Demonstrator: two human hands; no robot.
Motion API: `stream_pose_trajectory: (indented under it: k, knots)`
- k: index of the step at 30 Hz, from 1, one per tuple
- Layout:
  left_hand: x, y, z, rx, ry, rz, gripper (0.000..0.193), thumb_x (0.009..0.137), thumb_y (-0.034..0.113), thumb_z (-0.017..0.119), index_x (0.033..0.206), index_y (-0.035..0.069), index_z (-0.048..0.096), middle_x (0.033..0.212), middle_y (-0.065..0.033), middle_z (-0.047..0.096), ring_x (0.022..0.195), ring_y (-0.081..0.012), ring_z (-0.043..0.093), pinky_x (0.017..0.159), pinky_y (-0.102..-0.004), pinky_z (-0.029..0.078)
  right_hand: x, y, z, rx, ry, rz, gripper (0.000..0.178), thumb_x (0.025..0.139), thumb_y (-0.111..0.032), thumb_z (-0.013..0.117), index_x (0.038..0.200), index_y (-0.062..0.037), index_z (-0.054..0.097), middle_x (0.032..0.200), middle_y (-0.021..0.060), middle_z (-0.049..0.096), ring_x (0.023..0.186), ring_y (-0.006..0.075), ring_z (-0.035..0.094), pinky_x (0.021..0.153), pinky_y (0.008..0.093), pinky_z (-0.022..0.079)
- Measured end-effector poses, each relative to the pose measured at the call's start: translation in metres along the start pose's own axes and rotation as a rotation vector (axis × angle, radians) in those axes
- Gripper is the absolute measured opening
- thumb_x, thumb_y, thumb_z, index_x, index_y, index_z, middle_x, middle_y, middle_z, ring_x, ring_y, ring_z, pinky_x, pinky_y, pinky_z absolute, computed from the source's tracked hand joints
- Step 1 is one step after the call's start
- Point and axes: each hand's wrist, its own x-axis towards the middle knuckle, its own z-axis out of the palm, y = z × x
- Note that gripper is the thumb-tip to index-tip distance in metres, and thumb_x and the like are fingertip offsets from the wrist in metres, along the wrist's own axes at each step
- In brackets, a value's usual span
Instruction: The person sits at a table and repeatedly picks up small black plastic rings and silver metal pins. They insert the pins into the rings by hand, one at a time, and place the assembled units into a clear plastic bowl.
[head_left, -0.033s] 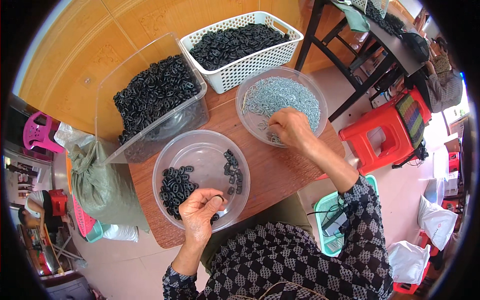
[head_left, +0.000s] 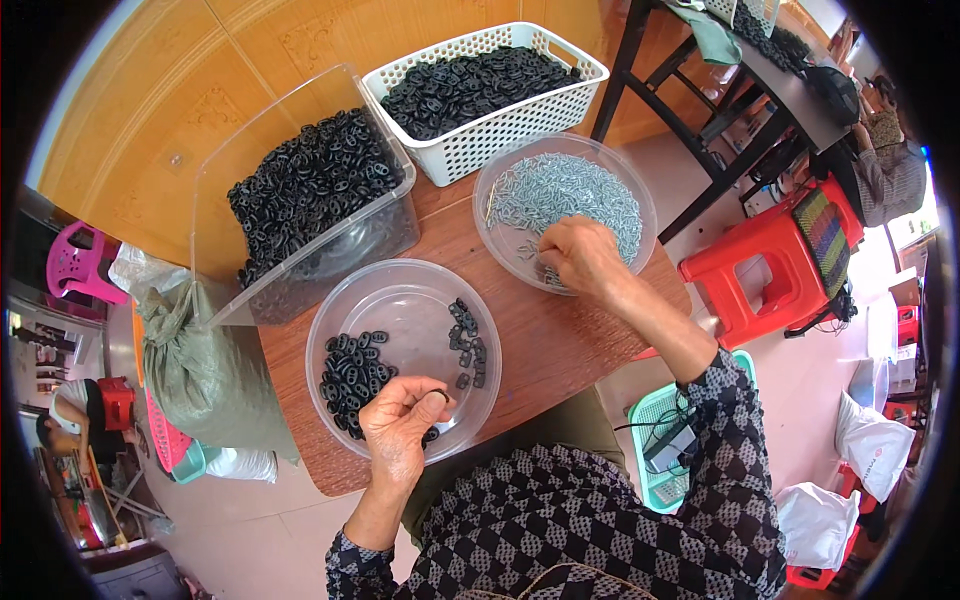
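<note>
Barely anything has moved since the earlier frame: left hand (head_left: 393, 425) pinching a black piece (head_left: 444, 393); right hand (head_left: 580, 252) curled over silvery pieces (head_left: 565, 188), finger grip hidden, cannot tell.

Left hand (head_left: 398, 425) pinched, right hand (head_left: 582, 252) palm-down, right forearm (head_left: 668, 332) outstretched

L hand (head_left: 400, 425) at 7 o'clock — pinching sm. blk part (head_left: 443, 394) over clear bowl (head_left: 400, 318). R hand (head_left: 580, 252), 2 o'clock — fingertips in metal pcs (head_left: 570, 190). Wht basket (head_left: 520, 130) w/ blk pcs (head_left: 475, 90), 12 o'clock.
</note>
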Motion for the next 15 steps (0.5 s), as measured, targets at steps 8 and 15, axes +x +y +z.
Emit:
stream_pose_trajectory:
  k: [8,15]
  knots:
    - [0.0,-0.001,0.0,-0.024,0.037,-0.037,0.01,0.079,-0.001,0.065,0.086,-0.006,0.061,0.075,-0.0102,0.064,0.064,-0.0146,0.061,0.056,-0.0227,0.051,0.01,0.0,0.015,-0.208,-0.138,-0.055,0.009,0.066,-0.005,0.062,0.067,0.0028,0.06,0.073,0.0187,0.06,0.077,0.0351,0.059,0.067,0.0437,0.047]
    - [-0.001,-0.002,0.0,-0.001,0.024,-0.009,0.011,0.078,0.0,0.066,0.086,-0.005,0.061,0.076,-0.0097,0.064,0.065,-0.015,0.062,0.056,-0.0229,0.051,0.019,-0.003,0.017,-0.341,-0.15,-0.161,0.006,0.064,-0.002,0.057,0.065,0.0038,0.06,0.073,0.0208,0.061,0.076,0.0356,0.059,0.064,0.0421,0.048]
